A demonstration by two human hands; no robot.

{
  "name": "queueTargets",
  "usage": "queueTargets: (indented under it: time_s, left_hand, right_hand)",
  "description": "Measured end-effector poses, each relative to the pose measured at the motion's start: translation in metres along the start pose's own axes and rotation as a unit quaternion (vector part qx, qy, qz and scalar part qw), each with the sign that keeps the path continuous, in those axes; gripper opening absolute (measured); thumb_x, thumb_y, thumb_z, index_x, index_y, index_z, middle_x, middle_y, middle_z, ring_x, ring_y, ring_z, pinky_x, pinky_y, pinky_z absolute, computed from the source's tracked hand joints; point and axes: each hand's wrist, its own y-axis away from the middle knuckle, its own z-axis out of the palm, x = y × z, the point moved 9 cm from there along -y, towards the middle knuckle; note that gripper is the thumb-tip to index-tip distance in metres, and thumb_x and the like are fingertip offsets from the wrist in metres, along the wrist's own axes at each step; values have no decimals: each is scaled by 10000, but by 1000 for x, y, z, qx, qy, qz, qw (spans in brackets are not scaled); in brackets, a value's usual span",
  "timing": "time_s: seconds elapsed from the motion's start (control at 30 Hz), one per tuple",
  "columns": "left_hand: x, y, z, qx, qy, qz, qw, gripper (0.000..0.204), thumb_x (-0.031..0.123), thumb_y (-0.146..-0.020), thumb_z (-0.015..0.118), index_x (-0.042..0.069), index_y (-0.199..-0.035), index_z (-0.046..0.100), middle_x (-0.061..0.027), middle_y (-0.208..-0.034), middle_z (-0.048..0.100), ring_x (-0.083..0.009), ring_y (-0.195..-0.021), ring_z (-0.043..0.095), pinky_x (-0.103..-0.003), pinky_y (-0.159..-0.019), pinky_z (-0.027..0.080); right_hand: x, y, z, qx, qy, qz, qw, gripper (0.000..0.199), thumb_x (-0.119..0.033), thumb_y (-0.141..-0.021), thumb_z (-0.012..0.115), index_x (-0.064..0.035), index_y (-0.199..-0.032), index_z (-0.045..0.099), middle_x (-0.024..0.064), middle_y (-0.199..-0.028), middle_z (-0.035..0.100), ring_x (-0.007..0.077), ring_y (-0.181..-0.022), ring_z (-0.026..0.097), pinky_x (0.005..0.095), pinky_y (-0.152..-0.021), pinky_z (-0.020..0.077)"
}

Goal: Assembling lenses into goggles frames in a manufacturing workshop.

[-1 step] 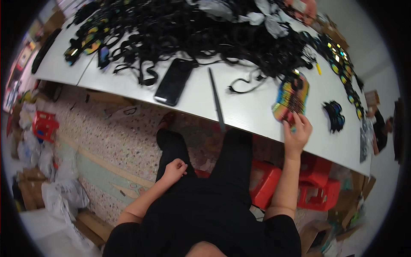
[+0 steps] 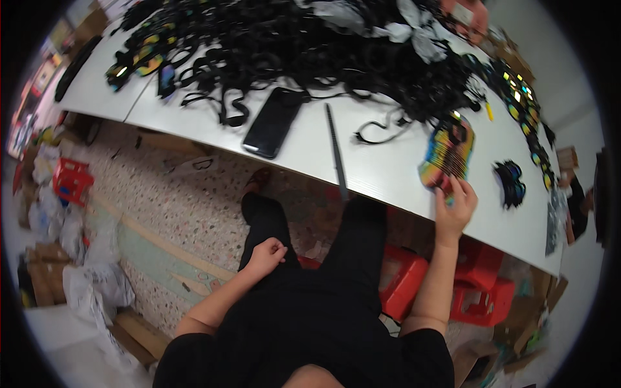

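The white bench (image 2: 388, 174) was pretty loaded: a huge tangle of black straps (image 2: 310, 45) covered the far side, a dark phone (image 2: 273, 123) lay near the front edge, a thin grey rod (image 2: 336, 152) just beside it, then a stack of iridescent glasses (image 2: 446, 152) and a small black pile (image 2: 510, 183) further right.

You are showing two hands: left hand (image 2: 266, 254) at centre frame, right hand (image 2: 455, 208) at right of centre. One black phone (image 2: 273, 122) is lying at upper centre. One dark rod (image 2: 336, 152) is lying beside it. One iridescent stack (image 2: 446, 152) is sitting at upper right. Red crates: you are seeing one (image 2: 71, 180) at left and at least three (image 2: 482, 299) at lower right. Black straps (image 2: 310, 52) across the top are too tangled to count.
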Motion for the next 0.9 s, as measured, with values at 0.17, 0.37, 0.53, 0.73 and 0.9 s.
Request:
queueTargets:
  time_s: [0.17,0.37,0.53,0.73,0.9]
  left_hand:
    - [184,57,-52,135,-214,406,878,110,66,-815,733,41,-837,629,-92,-729,602,-208,-632,620,-323,-558,489]
    - [281,49,-128,367,-298,532,702,200,4,-773,701,47,-966,670,-105,-827,613,-283,-700,620,-366,-598,506]
    - [312,-1,-160,436,-385,449,679,179,51,-762,676,61,-938,707,-87,-933,591,-268,-804,590,-375,-701,494]
    - [350,-15,-147,428,-401,528,614,54,77,-726,652,68,-764,689,-68,-904,622,-279,-879,574,-388,-811,468]
    - [370,22,-150,380,-137,534,743,83,84,-821,704,25,-877,687,-101,-924,654,-297,-901,600,-358,-812,469]
  right_hand:
    - [-3,2,0,12,-11,-2,1000,410,-3,-747,778,-55,-1141,675,131,-1172,582,305,-1101,561,388,-954,467]
    - [-28,11,-15,40,-20,-35,998,399,10,-801,762,-6,-1178,630,147,-1171,593,296,-1077,590,378,-942,484]
    - [-58,20,-36,52,-57,-32,997,421,22,-783,769,5,-1176,617,143,-1156,582,284,-1052,585,371,-913,484]
    - [-81,41,-37,27,-138,2,990,426,23,-792,737,5,-1193,593,149,-1179,556,283,-1079,567,359,-952,465]
    - [-99,65,-17,-33,-310,97,945,426,20,-763,732,-5,-1161,580,132,-1157,539,266,-1085,551,353,-982,435]
